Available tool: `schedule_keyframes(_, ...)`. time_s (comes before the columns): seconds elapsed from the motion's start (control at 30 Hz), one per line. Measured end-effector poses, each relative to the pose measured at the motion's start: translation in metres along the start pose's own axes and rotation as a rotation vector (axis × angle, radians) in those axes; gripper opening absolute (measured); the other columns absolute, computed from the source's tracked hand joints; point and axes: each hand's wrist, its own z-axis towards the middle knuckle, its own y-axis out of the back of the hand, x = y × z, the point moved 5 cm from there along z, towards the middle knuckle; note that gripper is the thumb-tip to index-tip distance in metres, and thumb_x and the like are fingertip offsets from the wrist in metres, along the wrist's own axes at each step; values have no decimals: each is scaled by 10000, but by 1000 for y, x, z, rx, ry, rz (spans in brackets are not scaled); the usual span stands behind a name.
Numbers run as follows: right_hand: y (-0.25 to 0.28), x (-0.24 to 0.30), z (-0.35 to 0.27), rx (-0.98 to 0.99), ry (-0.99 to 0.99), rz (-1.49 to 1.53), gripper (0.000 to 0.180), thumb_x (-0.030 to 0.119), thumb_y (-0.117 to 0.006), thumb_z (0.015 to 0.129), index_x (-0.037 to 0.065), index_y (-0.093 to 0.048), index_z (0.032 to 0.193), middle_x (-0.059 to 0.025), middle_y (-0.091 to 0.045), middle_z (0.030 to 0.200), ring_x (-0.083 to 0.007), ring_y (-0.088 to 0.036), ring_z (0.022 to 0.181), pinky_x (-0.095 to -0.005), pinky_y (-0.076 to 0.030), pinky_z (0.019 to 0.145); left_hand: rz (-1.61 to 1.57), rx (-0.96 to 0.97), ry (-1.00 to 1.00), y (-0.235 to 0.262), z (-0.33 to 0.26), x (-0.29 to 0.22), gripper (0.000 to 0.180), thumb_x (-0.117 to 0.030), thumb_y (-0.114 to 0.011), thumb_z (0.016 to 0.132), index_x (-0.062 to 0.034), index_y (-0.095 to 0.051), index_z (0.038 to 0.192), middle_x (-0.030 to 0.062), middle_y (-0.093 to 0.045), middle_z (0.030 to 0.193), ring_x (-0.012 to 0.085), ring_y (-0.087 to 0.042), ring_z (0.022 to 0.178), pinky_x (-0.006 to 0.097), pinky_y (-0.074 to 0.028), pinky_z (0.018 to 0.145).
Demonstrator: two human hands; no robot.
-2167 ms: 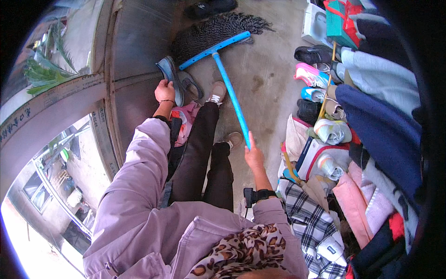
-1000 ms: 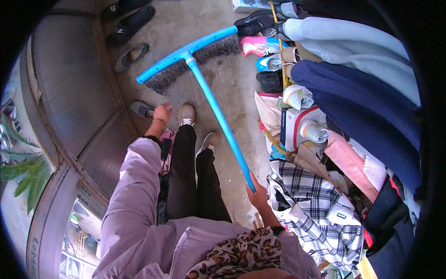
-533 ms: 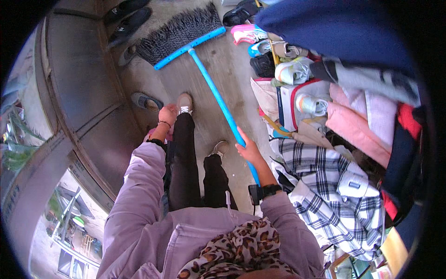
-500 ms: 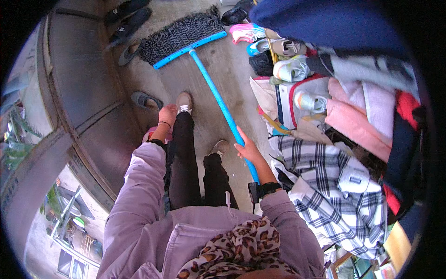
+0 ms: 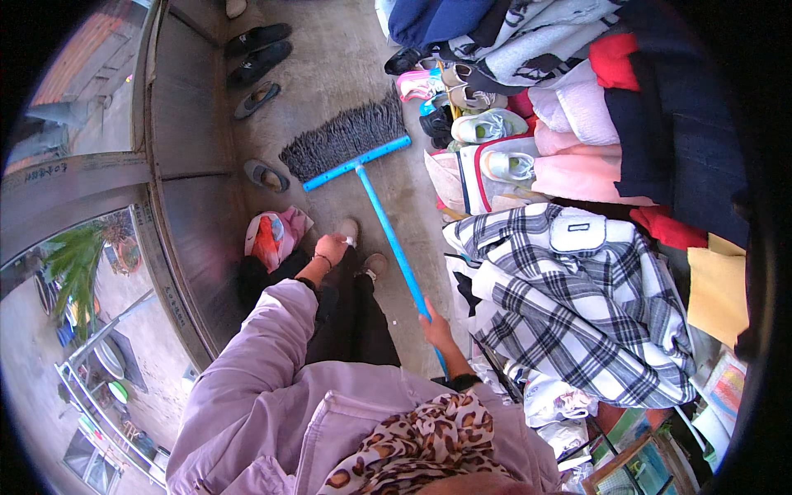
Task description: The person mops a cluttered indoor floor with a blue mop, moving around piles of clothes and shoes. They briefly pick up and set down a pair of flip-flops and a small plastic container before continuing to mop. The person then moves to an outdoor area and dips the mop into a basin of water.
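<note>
A wide floor mop has a grey shaggy head [image 5: 351,136] lying flat on the floor ahead, with a blue bar along its near edge. Its long blue handle [image 5: 388,235] slants back toward me, and my right hand [image 5: 436,328] is wrapped round it near my right side. My left hand [image 5: 332,247] hangs in front of my legs, closed, away from the mop; whatever its fingers may hold is hidden. Close beside it, a pink and white bag [image 5: 285,233] with something orange-red inside stands by the left wall.
Dark shoes [image 5: 260,66] and a grey slip-on [image 5: 266,176] lie along the left wall. Sneakers [image 5: 491,125] crowd the right side, near folded pink cloth [image 5: 569,169] and a black-and-white plaid garment [image 5: 569,289]. Bare concrete floor [image 5: 330,78] runs between.
The mop has come back closer to me, its handle drawn rearward by my right hand. My feet are now closer together, the view has shifted, and the pink and white bag shows more fully.
</note>
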Motion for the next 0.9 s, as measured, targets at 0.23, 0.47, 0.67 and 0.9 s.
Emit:
schedule_keyframes(0.23, 11, 2, -61, 222, -135, 545, 557, 103, -521, 745, 112, -303, 1257, -50, -498, 624, -114, -488, 490, -258, -415, 460, 120, 180, -80, -33, -40, -40, 229, -285, -483, 706, -115, -630, 749, 131, -596, 674, 314, -582, 661, 394, -465, 617)
schedule_keyframes(0.47, 24, 40, -73, 380, -139, 640, 506, 98, -539, 740, 60, -343, 1205, -39, -487, 626, -119, -493, 503, -253, -425, 470, 85, 344, 107, -85, -54, -59, 375, -331, -543, 731, -52, -500, 979, 132, -568, 826, 255, -584, 746, 357, -482, 633)
schedule_keyframes(0.67, 16, 43, -18, 564, -264, 577, 301, 248, -512, 795, 44, -504, 1016, -86, -573, 690, -157, -557, 583, -287, -463, 517, -1358, 583, 976, -151, -71, -67, 349, -224, -570, 754, 25, -441, 962, 194, -534, 872, 340, -572, 737, 467, -491, 658)
schedule_keyframes(0.9, 88, 113, 249, -129, 283, -218, 345, 322, -406, 837, 9, -509, 734, -223, -521, 690, -392, -516, 681, -451, -387, 562, -1669, 896, 1034, -125, -27, -107, 204, -91, -546, 744, 30, -440, 870, 200, -542, 796, 350, -571, 749, 454, -487, 685)
